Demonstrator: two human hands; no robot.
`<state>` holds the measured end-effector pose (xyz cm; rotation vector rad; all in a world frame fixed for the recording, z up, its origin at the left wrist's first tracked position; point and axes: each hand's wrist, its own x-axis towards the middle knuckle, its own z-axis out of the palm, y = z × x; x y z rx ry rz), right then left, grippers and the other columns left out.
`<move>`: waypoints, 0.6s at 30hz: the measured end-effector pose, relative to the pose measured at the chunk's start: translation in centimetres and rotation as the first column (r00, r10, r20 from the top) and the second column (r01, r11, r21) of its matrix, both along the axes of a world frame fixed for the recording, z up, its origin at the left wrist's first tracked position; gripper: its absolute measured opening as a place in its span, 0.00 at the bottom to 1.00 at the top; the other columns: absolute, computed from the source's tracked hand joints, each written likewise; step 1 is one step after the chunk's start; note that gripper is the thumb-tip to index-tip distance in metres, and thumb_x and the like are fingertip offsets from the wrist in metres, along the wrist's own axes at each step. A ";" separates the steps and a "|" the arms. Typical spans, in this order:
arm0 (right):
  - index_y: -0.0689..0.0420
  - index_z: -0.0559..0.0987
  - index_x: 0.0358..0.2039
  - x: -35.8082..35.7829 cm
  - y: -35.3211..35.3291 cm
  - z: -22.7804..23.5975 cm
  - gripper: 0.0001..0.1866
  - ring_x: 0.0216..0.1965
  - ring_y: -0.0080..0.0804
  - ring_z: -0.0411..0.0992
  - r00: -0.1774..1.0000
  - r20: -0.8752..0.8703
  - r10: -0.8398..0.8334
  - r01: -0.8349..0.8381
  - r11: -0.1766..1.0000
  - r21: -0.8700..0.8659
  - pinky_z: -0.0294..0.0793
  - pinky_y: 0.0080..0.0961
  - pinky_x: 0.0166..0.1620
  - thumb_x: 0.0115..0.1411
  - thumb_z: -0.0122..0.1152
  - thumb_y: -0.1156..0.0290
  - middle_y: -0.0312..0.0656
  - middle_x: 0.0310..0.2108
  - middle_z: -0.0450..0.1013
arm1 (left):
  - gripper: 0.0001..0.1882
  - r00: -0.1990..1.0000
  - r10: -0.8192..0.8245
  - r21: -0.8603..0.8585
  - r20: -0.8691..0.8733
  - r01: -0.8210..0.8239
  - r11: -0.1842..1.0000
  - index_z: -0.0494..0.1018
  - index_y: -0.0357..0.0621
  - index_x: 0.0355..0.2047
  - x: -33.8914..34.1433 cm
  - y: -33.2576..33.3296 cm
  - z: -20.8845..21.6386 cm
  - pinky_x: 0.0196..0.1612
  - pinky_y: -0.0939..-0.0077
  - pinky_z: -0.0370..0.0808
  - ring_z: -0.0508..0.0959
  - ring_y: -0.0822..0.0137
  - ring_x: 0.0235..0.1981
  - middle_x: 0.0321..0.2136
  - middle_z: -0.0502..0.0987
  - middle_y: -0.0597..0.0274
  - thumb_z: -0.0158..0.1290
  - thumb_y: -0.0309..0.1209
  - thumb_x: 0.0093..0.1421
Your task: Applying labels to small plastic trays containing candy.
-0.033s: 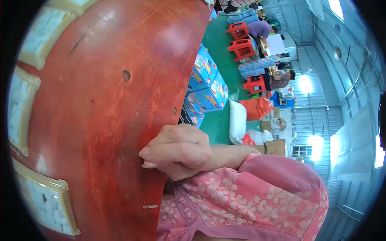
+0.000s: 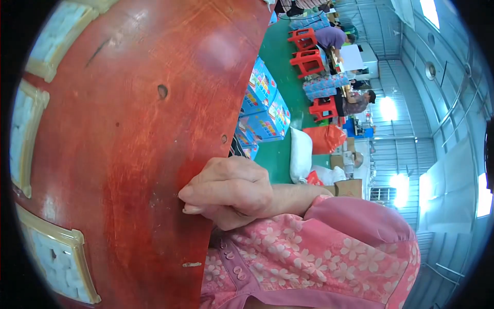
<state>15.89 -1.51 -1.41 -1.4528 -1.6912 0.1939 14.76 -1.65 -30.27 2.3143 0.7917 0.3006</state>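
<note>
My right hand (image 2: 229,188) rests closed at the edge of the red-brown wooden table (image 2: 149,170). Its forearm comes in from the right, out of a pink sleeve. The fingers are curled in, and whatever they may hold is hidden. A pale fingertip shows just under the thumb; it may belong to my left hand, which is otherwise covered, so its fingers cannot be read. Pink flowered cloth of my shirt (image 2: 309,252) lies against the table edge beside the wrist.
The scene lies sideways. White padded panels with tan taped frames (image 2: 59,262) line the table's left rim. Beyond the edge are stacked blue cartons (image 2: 265,118), a white sack (image 2: 300,154), an orange bag (image 2: 325,139) and red stools (image 2: 307,63). Two people sit working there.
The view has shifted very slightly, moving the background a few pixels left. The closed hand stays at the same place on the table edge.
</note>
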 end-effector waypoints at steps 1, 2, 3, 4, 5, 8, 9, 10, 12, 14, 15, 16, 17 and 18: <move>0.63 0.76 0.33 0.0 0.2 -0.1 0.12 0.24 0.30 0.74 1.000 -0.009 -0.010 0.010 1.000 0.003 0.73 0.21 0.24 0.46 0.65 0.83 0.41 0.27 0.75 | 0.15 1.000 0.005 -0.015 -0.006 -0.005 1.000 0.74 0.47 0.42 -1.0 -0.7 -0.4 0.44 0.67 0.72 0.75 0.60 0.42 0.41 0.76 0.56 0.44 0.37 0.61; 0.62 0.76 0.34 -0.1 0.2 -0.1 0.13 0.25 0.30 0.74 1.000 -0.001 -0.016 0.016 1.000 -0.024 0.73 0.21 0.25 0.46 0.65 0.84 0.41 0.28 0.75 | 0.15 1.000 0.010 -0.027 -0.013 -0.010 1.000 0.74 0.47 0.43 -2.1 -1.4 -0.8 0.44 0.67 0.72 0.75 0.60 0.42 0.41 0.76 0.56 0.44 0.37 0.61; 0.62 0.76 0.34 -0.1 0.2 -0.2 0.13 0.25 0.30 0.74 1.000 -0.003 -0.016 0.016 0.999 -0.028 0.73 0.21 0.25 0.46 0.65 0.84 0.41 0.28 0.75 | 0.15 1.000 0.014 -0.033 -0.023 -0.015 0.999 0.74 0.46 0.43 -3.1 -1.9 -0.9 0.44 0.67 0.72 0.75 0.61 0.42 0.41 0.75 0.56 0.44 0.37 0.61; 0.63 0.76 0.35 -0.2 0.3 -0.3 0.14 0.25 0.29 0.74 1.000 0.005 -0.012 0.012 1.000 -0.025 0.73 0.21 0.25 0.46 0.65 0.84 0.41 0.28 0.75 | 0.15 0.999 0.020 -0.034 -0.032 -0.021 0.999 0.74 0.46 0.43 -4.2 -2.1 -1.2 0.44 0.67 0.72 0.75 0.61 0.42 0.42 0.75 0.56 0.44 0.37 0.61; 0.63 0.76 0.35 -0.1 0.4 -0.4 0.14 0.25 0.29 0.74 1.000 0.011 -0.008 0.008 1.000 -0.018 0.74 0.21 0.25 0.45 0.65 0.85 0.41 0.28 0.75 | 0.15 0.999 0.025 -0.030 -0.042 -0.026 0.999 0.74 0.46 0.43 -5.3 -2.3 -1.4 0.44 0.67 0.72 0.75 0.61 0.43 0.42 0.75 0.56 0.44 0.37 0.61; 0.63 0.77 0.35 0.0 0.5 -0.6 0.14 0.25 0.29 0.74 1.000 -0.016 0.017 -0.016 0.999 0.030 0.73 0.21 0.24 0.45 0.64 0.86 0.42 0.28 0.75 | 0.15 0.998 0.032 0.003 -0.061 -0.032 0.999 0.73 0.46 0.44 -7.6 -2.1 -1.4 0.45 0.67 0.72 0.75 0.61 0.43 0.43 0.75 0.56 0.44 0.37 0.62; 0.63 0.77 0.35 0.1 0.5 -0.7 0.14 0.25 0.29 0.74 1.000 -0.012 0.009 -0.009 0.999 0.050 0.73 0.21 0.24 0.45 0.64 0.86 0.42 0.28 0.75 | 0.15 0.997 0.032 0.021 -0.064 -0.030 0.999 0.73 0.46 0.44 -8.1 -1.9 -1.3 0.45 0.67 0.72 0.75 0.61 0.43 0.43 0.75 0.56 0.44 0.37 0.62; 0.63 0.77 0.35 0.1 0.5 -0.9 0.14 0.24 0.30 0.74 0.999 -0.027 0.017 -0.014 0.996 0.088 0.73 0.21 0.24 0.45 0.63 0.85 0.42 0.27 0.75 | 0.15 0.997 0.028 0.037 -0.070 -0.025 0.999 0.73 0.46 0.44 -8.7 -1.7 -1.2 0.45 0.67 0.72 0.74 0.61 0.44 0.43 0.75 0.56 0.44 0.37 0.62; 0.65 0.77 0.33 0.0 0.6 -1.1 0.11 0.22 0.32 0.73 0.999 -0.053 0.005 0.002 0.991 0.135 0.71 0.23 0.21 0.46 0.63 0.83 0.43 0.25 0.74 | 0.15 0.997 0.018 0.077 -0.078 -0.012 0.997 0.73 0.45 0.45 -9.6 -1.2 -0.9 0.46 0.67 0.71 0.74 0.62 0.44 0.44 0.74 0.56 0.44 0.36 0.62; 0.64 0.77 0.32 -0.3 0.7 -1.5 0.10 0.21 0.33 0.72 0.996 -0.087 0.001 0.015 0.981 0.192 0.71 0.24 0.21 0.46 0.64 0.83 0.43 0.25 0.73 | 0.15 0.997 0.008 0.118 -0.082 0.001 0.993 0.72 0.45 0.45 -10.2 -0.8 -0.5 0.46 0.67 0.71 0.74 0.62 0.44 0.44 0.74 0.56 0.44 0.36 0.62; 0.64 0.77 0.31 -0.2 0.7 -1.6 0.10 0.21 0.33 0.72 0.992 -0.124 0.015 0.014 0.974 0.228 0.70 0.25 0.21 0.46 0.64 0.82 0.43 0.25 0.72 | 0.16 0.996 0.007 0.140 -0.084 0.005 0.990 0.72 0.45 0.46 -10.3 -0.6 -0.2 0.46 0.67 0.71 0.74 0.62 0.44 0.44 0.74 0.56 0.44 0.36 0.62; 0.64 0.77 0.31 -0.2 0.6 -1.6 0.10 0.21 0.33 0.72 0.992 -0.124 0.009 0.023 0.968 0.251 0.70 0.25 0.21 0.46 0.64 0.82 0.43 0.25 0.72 | 0.16 0.996 0.007 0.161 -0.091 0.008 0.987 0.72 0.45 0.46 -10.6 -0.3 -0.1 0.47 0.68 0.71 0.74 0.62 0.45 0.45 0.74 0.56 0.44 0.36 0.62; 0.63 0.76 0.30 -0.2 0.6 -1.4 0.09 0.21 0.34 0.71 0.990 -0.139 0.012 0.023 0.970 0.243 0.69 0.26 0.21 0.46 0.64 0.81 0.42 0.24 0.71 | 0.16 0.995 0.007 0.182 -0.097 0.010 0.983 0.72 0.45 0.46 -10.8 -0.1 0.0 0.47 0.68 0.71 0.74 0.62 0.45 0.45 0.74 0.56 0.44 0.36 0.62; 0.63 0.76 0.29 -0.1 0.5 -1.3 0.08 0.21 0.35 0.70 0.988 -0.152 0.015 0.022 0.971 0.236 0.68 0.27 0.21 0.47 0.64 0.80 0.42 0.24 0.70 | 0.16 0.995 0.008 0.203 -0.102 0.013 0.979 0.72 0.45 0.46 -11.0 0.2 0.2 0.47 0.68 0.71 0.74 0.62 0.45 0.45 0.74 0.56 0.44 0.36 0.62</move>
